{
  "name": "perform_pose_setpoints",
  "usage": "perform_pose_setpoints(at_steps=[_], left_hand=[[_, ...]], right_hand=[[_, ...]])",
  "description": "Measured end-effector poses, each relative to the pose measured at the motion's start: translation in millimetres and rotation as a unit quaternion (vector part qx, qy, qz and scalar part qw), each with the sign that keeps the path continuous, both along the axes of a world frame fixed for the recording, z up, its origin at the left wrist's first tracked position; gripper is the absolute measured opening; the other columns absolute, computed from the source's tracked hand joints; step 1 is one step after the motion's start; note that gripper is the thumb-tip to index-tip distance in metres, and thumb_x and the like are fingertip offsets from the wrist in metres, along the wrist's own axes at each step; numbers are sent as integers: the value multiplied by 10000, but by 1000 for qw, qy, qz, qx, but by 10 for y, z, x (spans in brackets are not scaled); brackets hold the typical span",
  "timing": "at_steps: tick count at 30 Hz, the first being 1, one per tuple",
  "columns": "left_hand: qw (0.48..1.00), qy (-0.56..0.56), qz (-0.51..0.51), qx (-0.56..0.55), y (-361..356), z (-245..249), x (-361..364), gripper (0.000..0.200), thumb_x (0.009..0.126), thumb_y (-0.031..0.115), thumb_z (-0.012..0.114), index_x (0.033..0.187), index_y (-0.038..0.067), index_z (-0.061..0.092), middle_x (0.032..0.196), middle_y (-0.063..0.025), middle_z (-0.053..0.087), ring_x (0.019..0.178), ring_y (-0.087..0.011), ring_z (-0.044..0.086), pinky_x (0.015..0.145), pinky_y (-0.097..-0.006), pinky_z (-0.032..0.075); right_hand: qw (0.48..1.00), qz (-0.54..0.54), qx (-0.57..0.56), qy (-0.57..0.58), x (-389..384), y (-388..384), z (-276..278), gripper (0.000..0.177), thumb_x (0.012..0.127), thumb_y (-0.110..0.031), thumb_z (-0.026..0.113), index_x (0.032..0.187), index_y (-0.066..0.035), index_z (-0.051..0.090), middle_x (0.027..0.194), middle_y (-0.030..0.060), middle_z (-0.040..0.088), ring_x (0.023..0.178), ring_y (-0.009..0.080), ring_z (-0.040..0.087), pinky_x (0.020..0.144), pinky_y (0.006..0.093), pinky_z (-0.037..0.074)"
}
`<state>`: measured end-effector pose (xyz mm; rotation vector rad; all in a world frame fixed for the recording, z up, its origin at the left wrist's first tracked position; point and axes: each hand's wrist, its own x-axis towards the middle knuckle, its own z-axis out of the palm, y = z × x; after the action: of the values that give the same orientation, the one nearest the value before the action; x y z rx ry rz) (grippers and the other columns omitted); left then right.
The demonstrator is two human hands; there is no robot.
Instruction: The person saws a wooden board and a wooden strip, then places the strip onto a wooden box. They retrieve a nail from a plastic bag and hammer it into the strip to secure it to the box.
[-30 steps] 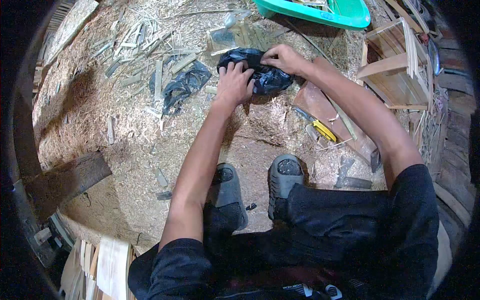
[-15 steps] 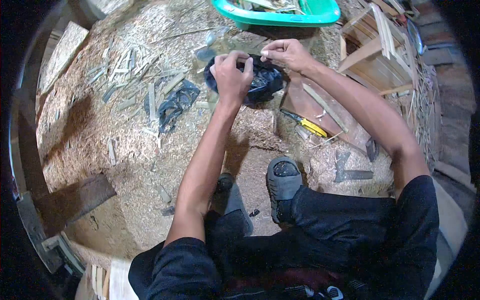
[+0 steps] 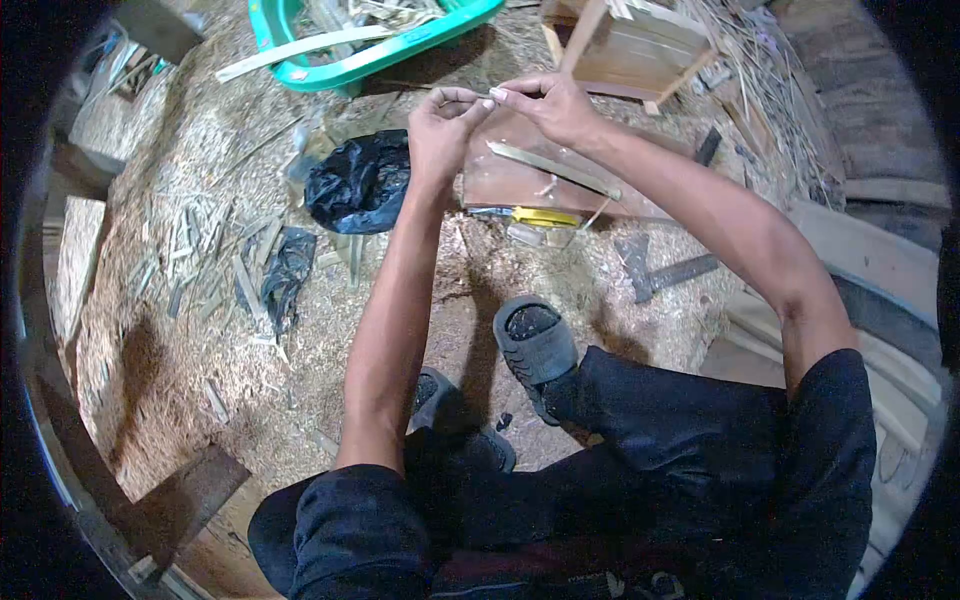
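My left hand (image 3: 442, 128) and my right hand (image 3: 556, 106) meet at the fingertips, each in a pinch, above the far edge of a brown board (image 3: 500, 186). Anything between the fingers is too small to make out. Just left of my left wrist lies a crumpled black plastic bag (image 3: 350, 188) on the floor. Beneath my right forearm, a thin wooden strip (image 3: 553, 170) rests across the board. Yellow-handled pliers (image 3: 545, 217) lie along the board's near edge.
A green plastic tub (image 3: 395, 47) with wood scraps stands at the far side, a wooden box frame (image 3: 640, 50) to its right. A hatchet-like tool (image 3: 670, 275) lies on the shavings. Wood splinters (image 3: 205, 235) and a torn black plastic piece (image 3: 285, 280) are scattered left.
The view has turned right, so the floor things appear further left. My hands, apart over the black bag before, now touch at the fingertips over the board.
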<state>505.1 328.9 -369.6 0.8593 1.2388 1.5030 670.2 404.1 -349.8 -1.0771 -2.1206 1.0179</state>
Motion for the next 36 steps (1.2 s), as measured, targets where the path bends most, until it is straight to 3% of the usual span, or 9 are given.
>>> perform_pose_setpoints(at_steps=[6,10,14,19,21,24,30,33,36], left_hand=[[998,1,-65,-23,47,-13,307,240,806,35,788,974,8,619,867,-67,691,792,-110,638,710,-230,499],[993,15,-113,-8,59,-205,478,248,813,66,785,993,20,621,896,-71,704,842,-111,646,743,-238,487],[982,78,-172,1,83,-415,754,234,835,63,756,1035,-15,663,906,-97,713,834,-137,658,743,-263,511],[940,224,-257,-4,-195,-927,1343,254,861,191,705,1060,33,718,840,-148,724,763,-183,678,725,-343,536],[932,254,-258,33,-350,-916,1529,218,859,178,697,1016,28,714,812,-147,718,753,-198,683,712,-348,536],[932,247,-262,48,-398,-928,1695,184,858,167,692,964,17,698,784,-150,709,728,-218,686,675,-357,533],[897,318,-223,210,-57,-1126,1802,125,798,85,646,902,18,628,915,-196,658,927,-387,614,858,-467,478],[839,390,-264,272,79,-1343,1770,169,749,62,640,908,16,605,912,-187,654,935,-394,606,865,-461,477],[848,369,-268,272,121,-1430,1735,193,713,40,615,903,28,587,902,-195,645,898,-422,599,830,-470,488]], right_hand=[[996,-66,45,-24,374,-211,3,281,893,-279,700,1032,-40,748,897,149,739,788,173,673,727,345,521],[994,-93,49,21,566,-355,-123,304,924,-316,664,969,-28,749,693,138,684,641,165,623,615,350,497],[991,-135,-5,0,927,-525,-299,355,939,-342,629,884,2,700,761,182,685,694,223,658,677,401,511],[931,-36,-67,-357,1962,-1157,-591,361,864,-378,683,926,-22,690,911,228,684,860,405,660,794,490,516],[804,13,-257,-536,2162,-1343,-615,434,825,-372,721,1009,12,639,991,250,672,932,412,653,837,493,515],[863,-60,-127,-486,2371,-1716,-938,585,792,-389,755,1100,64,549,1061,266,653,994,418,638,849,505,502],[843,-119,-196,-486,2457,-1699,-1055,756,761,-414,785,1203,56,392,1097,255,645,1039,406,629,892,570,432],[857,-162,-194,-449,2513,-1678,-1134,773,749,-407,792,1216,39,367,1093,249,649,1043,416,625,920,577,407],[862,-198,-177,-433,2416,-1780,-1058,734,749,-372,788,1203,33,378,1090,250,645,1038,429,622,932,559,416]])
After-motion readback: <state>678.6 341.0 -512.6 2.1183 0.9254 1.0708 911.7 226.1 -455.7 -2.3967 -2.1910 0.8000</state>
